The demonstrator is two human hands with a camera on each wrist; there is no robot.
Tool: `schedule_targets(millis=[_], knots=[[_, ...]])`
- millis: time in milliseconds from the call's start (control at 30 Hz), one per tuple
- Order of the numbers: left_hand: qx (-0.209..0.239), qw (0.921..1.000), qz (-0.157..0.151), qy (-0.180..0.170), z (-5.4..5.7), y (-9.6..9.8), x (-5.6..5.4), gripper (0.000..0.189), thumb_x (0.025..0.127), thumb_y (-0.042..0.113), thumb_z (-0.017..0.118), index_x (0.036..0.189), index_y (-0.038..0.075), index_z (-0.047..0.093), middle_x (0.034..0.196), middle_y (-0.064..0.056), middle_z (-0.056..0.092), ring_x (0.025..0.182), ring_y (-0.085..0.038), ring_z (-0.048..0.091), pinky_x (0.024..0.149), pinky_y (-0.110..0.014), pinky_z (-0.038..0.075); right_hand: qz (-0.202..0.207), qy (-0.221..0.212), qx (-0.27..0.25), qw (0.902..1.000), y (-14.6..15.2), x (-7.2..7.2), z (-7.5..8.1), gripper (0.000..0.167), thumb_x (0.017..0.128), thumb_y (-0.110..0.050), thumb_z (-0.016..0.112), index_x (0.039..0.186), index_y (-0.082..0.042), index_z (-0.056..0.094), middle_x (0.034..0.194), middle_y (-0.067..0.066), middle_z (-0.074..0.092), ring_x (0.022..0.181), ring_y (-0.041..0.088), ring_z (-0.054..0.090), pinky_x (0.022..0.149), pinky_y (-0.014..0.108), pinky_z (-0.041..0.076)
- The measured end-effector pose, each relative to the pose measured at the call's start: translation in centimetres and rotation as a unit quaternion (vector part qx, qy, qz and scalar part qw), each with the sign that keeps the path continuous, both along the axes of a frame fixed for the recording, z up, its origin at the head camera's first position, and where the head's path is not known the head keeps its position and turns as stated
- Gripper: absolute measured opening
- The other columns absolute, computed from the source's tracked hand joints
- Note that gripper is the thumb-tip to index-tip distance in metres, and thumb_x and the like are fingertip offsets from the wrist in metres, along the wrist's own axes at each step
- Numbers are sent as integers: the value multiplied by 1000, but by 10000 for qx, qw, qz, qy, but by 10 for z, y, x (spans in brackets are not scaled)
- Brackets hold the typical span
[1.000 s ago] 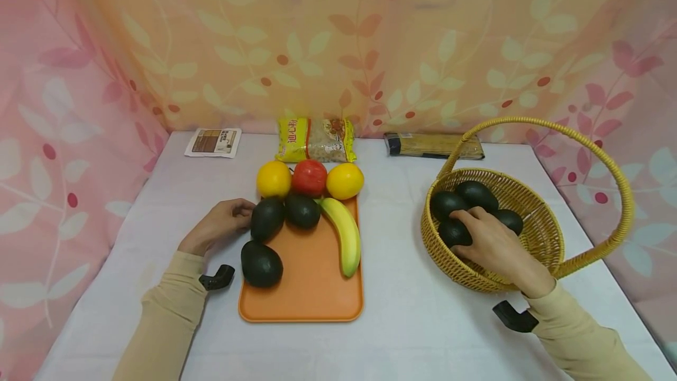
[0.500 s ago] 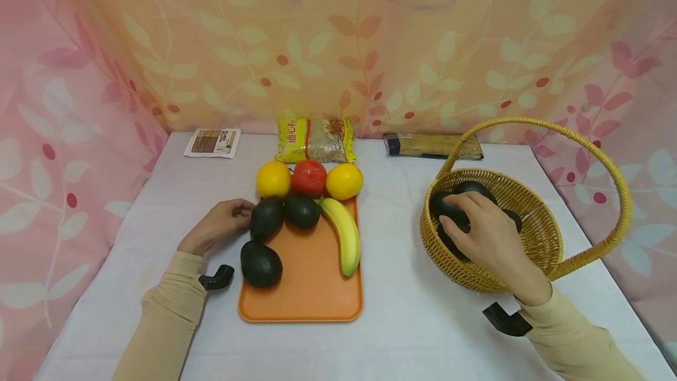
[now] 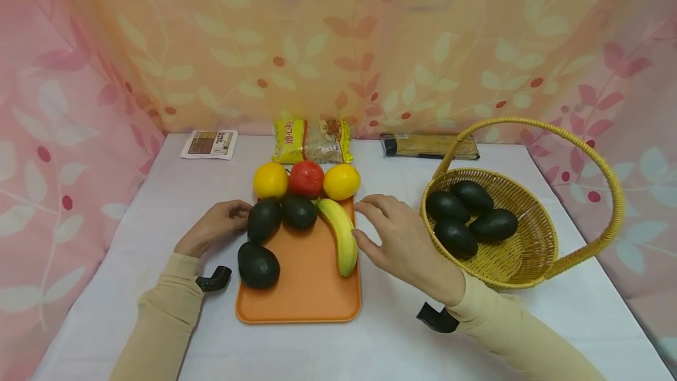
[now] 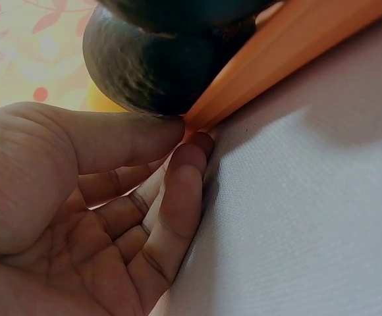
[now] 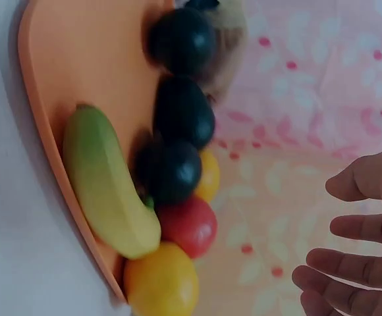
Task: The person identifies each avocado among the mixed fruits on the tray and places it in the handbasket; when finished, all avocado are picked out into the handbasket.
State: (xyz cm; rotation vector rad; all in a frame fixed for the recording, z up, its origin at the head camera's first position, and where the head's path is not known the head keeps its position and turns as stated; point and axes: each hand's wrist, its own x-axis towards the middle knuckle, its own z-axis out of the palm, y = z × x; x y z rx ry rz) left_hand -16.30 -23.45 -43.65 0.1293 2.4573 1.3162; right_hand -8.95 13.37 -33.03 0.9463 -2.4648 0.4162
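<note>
An orange tray [image 3: 296, 304] holds a banana [image 3: 344, 243] along its right side and three dark green avocados [image 3: 259, 265] on its left and upper part. At the tray's left rim, my left hand [image 3: 215, 225] pinches the edge between thumb and fingers, as the left wrist view shows. Just right of the banana hovers my right hand [image 3: 404, 240], fingers spread and holding nothing. In the right wrist view that hand [image 5: 355, 243] is apart from the fruit. A yellow wicker basket [image 3: 534, 269] on the right contains several avocados [image 3: 494, 225].
Two round yellow fruits [image 3: 271, 180] flank a red fruit [image 3: 307, 179] at the tray's far end. Behind them lies a yellow food bag [image 3: 312, 141]. A white packet [image 3: 210, 144] and a bundle of thin sticks [image 3: 431, 146] lie at the back. The basket's handle [image 3: 608, 175] arches high.
My right hand has left the avocados in the basket and moved left to beside the banana, its fingers spreading. My left hand stays at the tray's rim.
</note>
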Motion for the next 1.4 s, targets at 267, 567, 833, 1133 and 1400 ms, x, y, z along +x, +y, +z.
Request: schedule_targets(millis=[267,567,833,1133,1400], knots=[[-189,9998,1,-94,-3,-4,0,38,95,18,59,126,-5,56,107,-17,68,89,-16,60,79,-24,50,745,-245,486,9957,-55,0,-24,39,83,-26,76,118,-14,65,119,7,63,108,22,61,87,34,53],[-97,9999,3,-82,-4,-4,2,37,95,14,56,126,-6,55,108,-18,66,90,-18,59,78,-25,51,1482,-489,1693,9731,-103,9,-50,45,90,-36,66,131,-21,56,140,6,53,127,22,51,105,38,44],[-217,9998,22,-13,-4,-5,2,36,96,16,57,125,-5,57,109,-18,68,90,-17,60,80,-26,49,1727,-199,2162,9607,-135,19,-67,46,94,-45,57,137,-27,53,147,4,47,130,22,49,101,34,46],[-212,9998,-7,-2,-5,-3,-1,37,96,19,60,125,-4,58,108,-17,68,88,-17,60,79,-26,50,1744,-142,2468,9531,-138,21,-72,50,94,-48,57,139,-26,53,150,1,45,136,29,45,105,38,44],[-235,9997,-40,34,-4,-2,-3,37,95,18,61,124,-4,58,104,-16,69,85,-16,60,76,-25,49,1563,-131,2318,9600,-134,21,-69,32,95,-37,60,125,-26,60,137,0,52,121,26,55,100,35,48]])
